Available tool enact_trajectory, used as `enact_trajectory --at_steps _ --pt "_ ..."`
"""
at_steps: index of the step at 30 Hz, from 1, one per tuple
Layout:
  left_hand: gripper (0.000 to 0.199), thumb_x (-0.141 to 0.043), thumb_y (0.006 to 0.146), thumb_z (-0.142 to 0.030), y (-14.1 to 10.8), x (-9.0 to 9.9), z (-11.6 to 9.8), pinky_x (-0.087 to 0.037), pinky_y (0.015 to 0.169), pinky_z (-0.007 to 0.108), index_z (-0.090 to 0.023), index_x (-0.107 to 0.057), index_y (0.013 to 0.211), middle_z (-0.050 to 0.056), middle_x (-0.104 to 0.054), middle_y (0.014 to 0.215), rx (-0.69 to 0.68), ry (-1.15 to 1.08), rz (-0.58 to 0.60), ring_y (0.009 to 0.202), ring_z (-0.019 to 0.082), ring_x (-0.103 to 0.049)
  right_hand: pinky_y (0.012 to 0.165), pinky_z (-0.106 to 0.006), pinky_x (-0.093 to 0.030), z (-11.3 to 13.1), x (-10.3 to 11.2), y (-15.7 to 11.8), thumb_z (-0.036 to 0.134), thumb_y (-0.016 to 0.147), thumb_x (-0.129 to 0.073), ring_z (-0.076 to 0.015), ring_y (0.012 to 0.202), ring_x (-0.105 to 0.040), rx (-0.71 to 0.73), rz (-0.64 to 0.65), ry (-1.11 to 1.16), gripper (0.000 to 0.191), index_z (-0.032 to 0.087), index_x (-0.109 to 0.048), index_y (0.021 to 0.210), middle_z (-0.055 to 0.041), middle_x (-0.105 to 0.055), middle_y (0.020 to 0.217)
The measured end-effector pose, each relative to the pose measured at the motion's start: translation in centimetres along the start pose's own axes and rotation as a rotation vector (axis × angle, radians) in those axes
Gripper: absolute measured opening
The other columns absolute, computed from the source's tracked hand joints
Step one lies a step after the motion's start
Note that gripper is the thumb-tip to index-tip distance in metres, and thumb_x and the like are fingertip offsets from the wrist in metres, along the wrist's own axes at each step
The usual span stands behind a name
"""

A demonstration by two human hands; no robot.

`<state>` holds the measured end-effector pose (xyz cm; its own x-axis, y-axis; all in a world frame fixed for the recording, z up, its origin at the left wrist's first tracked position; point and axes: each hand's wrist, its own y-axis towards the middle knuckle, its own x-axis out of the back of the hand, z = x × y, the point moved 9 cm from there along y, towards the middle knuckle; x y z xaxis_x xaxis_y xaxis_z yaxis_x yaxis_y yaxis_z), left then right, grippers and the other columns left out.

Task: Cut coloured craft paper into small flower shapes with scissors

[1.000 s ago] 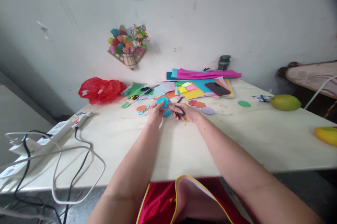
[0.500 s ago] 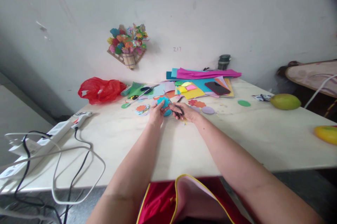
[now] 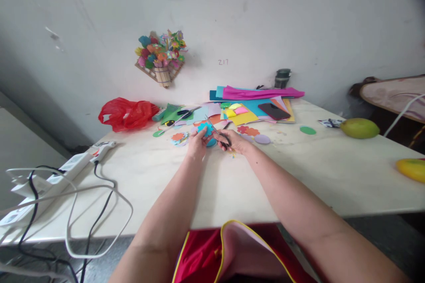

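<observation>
My left hand (image 3: pixel 198 142) pinches a blue scalloped paper piece (image 3: pixel 205 129) over the middle of the table. Just right of it, my right hand (image 3: pixel 235 140) is closed on the dark handles of a pair of scissors (image 3: pixel 226 141), whose blades point up and left beside the blue paper. Below the hands lies another blue paper piece (image 3: pixel 211 142). Red and orange flower cutouts (image 3: pixel 249 131) and a lilac oval (image 3: pixel 262 139) rest to the right. On the left sits a small pile of cutouts (image 3: pixel 179 138).
Coloured sheets (image 3: pixel 255 106) and a phone (image 3: pixel 274 111) lie at the back. A red plastic bag (image 3: pixel 129 114) and dark scissors (image 3: pixel 188 112) are back left, a power strip (image 3: pixel 71 165) with cables left, a green-yellow fruit (image 3: pixel 359 128) right.
The scissors blades have shifted slightly beside the blue paper. Both hands keep nearly the same place and hold.
</observation>
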<state>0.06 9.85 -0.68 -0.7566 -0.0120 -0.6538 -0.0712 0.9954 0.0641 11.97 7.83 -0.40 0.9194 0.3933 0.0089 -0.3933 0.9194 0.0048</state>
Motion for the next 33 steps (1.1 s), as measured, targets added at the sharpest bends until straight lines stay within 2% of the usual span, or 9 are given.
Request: enact_trajectory --at_steps 8,19,33 --pt "0.022 -0.083 0.063 -0.019 0.3 0.0 -0.2 -0.058 0.063 0.026 -0.014 -0.067 0.078 0.002 -0.071 0.071 0.008 0.035 0.088 0.062 0.014 -0.067 0.028 -0.014 -0.025 0.7 0.0 -0.6 0.039 0.084 -0.068 -0.0056 0.036 -0.050 0.011 0.045 0.001 0.030 0.015 -0.053 0.075 0.0029 -0.057 0.053" --pt "0.023 -0.084 0.059 -0.019 0.4 0.0 -0.8 -0.060 0.066 0.029 -0.015 -0.065 0.072 0.001 -0.069 0.065 0.038 0.123 0.139 0.061 0.015 -0.067 0.028 -0.014 -0.028 0.9 0.4 -1.0 0.037 0.086 -0.066 -0.0053 0.037 -0.049 0.013 0.091 -0.117 0.027 0.015 -0.053 0.076 0.0027 -0.058 0.053" --pt "0.020 -0.081 0.060 -0.015 0.1 0.1 -0.8 -0.059 0.065 0.028 -0.014 -0.066 0.073 0.003 -0.070 0.068 0.078 0.131 0.113 0.064 0.015 -0.067 0.029 -0.014 -0.027 1.1 0.4 -0.9 0.040 0.078 -0.072 -0.0049 0.036 -0.048 0.031 0.088 -0.157 0.031 0.016 -0.052 0.073 0.0034 -0.057 0.052"
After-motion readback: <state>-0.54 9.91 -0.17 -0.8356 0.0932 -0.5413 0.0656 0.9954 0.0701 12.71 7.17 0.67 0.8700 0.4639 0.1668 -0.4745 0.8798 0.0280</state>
